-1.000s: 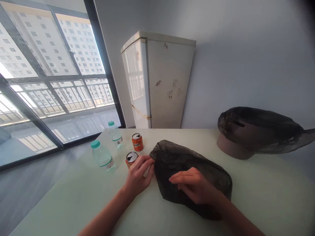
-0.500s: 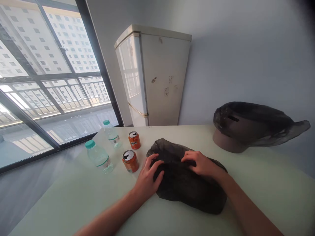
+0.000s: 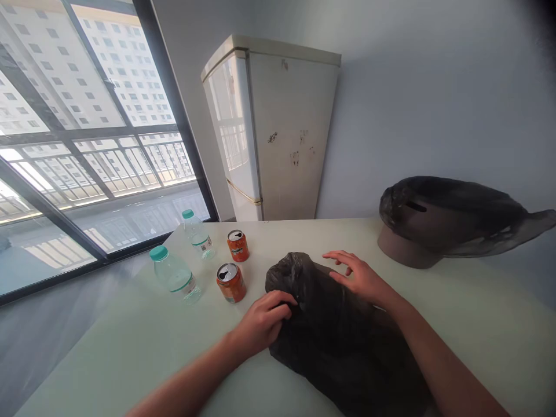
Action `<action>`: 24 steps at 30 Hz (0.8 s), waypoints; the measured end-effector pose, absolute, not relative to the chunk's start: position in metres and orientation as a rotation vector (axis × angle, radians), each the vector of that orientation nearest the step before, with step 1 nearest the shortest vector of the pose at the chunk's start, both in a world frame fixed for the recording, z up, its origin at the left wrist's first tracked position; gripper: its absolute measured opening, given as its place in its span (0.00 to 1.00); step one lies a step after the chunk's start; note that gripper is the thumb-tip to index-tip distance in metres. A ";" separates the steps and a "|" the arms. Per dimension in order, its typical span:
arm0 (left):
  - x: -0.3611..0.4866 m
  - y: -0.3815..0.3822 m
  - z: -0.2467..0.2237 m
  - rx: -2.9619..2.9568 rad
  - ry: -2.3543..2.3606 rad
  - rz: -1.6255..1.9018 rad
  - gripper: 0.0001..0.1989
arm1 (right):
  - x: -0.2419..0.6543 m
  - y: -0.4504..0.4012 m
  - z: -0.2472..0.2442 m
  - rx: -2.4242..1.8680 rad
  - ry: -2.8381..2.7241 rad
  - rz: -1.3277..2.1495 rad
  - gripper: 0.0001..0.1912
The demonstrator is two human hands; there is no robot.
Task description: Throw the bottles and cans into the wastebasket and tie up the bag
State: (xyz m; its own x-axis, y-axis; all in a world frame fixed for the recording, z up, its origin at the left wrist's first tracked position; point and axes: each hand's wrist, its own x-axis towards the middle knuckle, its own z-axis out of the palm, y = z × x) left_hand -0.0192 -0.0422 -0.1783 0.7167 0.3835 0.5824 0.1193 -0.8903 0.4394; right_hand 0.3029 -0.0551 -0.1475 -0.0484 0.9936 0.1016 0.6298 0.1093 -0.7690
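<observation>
A black plastic bag (image 3: 347, 347) lies crumpled on the pale table in front of me, its gathered end toward the cans. My left hand (image 3: 264, 321) has its fingers curled and pinched on the bag's left side. Over the upper right edge of the bag is my right hand (image 3: 360, 281), fingers stretched and apart, holding nothing. Left of the bag stand two orange drink cans, a nearer can (image 3: 231, 282) and a farther can (image 3: 238, 246), both with opened tops. Beside them are two clear bottles with green caps, one near (image 3: 174, 278) and one far (image 3: 197, 234).
At the table's back right stands a brown bin (image 3: 403, 249) lined with a black bag (image 3: 469, 202) that hangs over its rim. Behind the pale table (image 3: 143, 341) are a white fridge (image 3: 291, 133) and a grey wall. A large window (image 3: 95, 133) is on the left.
The bag has spread toward me and to the right. My left hand has closed from spread fingers to a pinch on it. My right hand has lifted off it with fingers extended.
</observation>
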 end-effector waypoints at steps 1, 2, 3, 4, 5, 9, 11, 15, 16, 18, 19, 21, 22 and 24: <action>-0.019 -0.043 -0.177 2.587 0.315 0.988 0.17 | 0.305 -0.053 -0.152 -1.612 -1.779 0.755 0.27; -0.019 -0.045 -0.176 2.614 0.260 0.994 0.17 | 0.307 -0.052 -0.154 -1.625 -1.816 0.829 0.29; -0.019 -0.046 -0.175 2.629 0.226 1.002 0.16 | 0.308 -0.052 -0.152 -1.637 -1.854 0.918 0.30; -0.019 -0.047 -0.175 2.637 0.216 1.009 0.16 | 0.308 -0.055 -0.148 -1.653 -1.906 0.998 0.28; -0.018 -0.048 -0.174 2.641 0.228 1.018 0.16 | 0.307 -0.058 -0.140 -1.670 -1.978 1.057 0.24; -0.019 -0.048 -0.173 2.640 0.342 1.055 0.18 | 0.296 -0.072 -0.092 -1.555 -2.300 1.259 0.17; -0.020 -0.046 -0.174 2.613 0.371 1.070 0.18 | 0.292 -0.067 -0.074 -1.427 -2.339 1.415 0.16; -0.021 -0.044 -0.177 2.559 0.423 1.093 0.20 | 0.292 -0.024 -0.084 -1.626 -2.105 0.958 0.20; -0.022 -0.044 -0.177 2.553 0.431 1.100 0.20 | 0.293 -0.011 -0.094 -1.675 -2.067 0.886 0.26; -0.022 -0.044 -0.178 2.543 0.437 1.121 0.20 | 0.294 0.012 -0.115 -1.671 -2.080 1.126 0.36; -0.022 -0.044 -0.179 2.535 0.439 1.131 0.20 | 0.294 0.021 -0.124 -1.607 -2.083 1.258 0.34; -0.022 -0.043 -0.179 2.518 0.444 1.149 0.20 | 0.294 0.037 -0.136 -1.495 -2.060 1.409 0.26; -0.023 -0.043 -0.180 2.512 0.448 1.158 0.20 | 0.294 0.044 -0.139 -1.471 -2.029 1.388 0.23; -0.023 -0.043 -0.181 2.505 0.457 1.187 0.20 | 0.298 0.062 -0.138 -1.497 -1.929 1.236 0.21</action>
State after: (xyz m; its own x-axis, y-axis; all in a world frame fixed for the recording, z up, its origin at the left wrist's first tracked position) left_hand -0.0234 -0.0429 -0.1808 0.6015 0.4198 0.6797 0.1443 -0.8939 0.4245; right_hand 0.2980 0.0617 -0.1380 -0.3451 0.9177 -0.1970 0.5624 0.0341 -0.8261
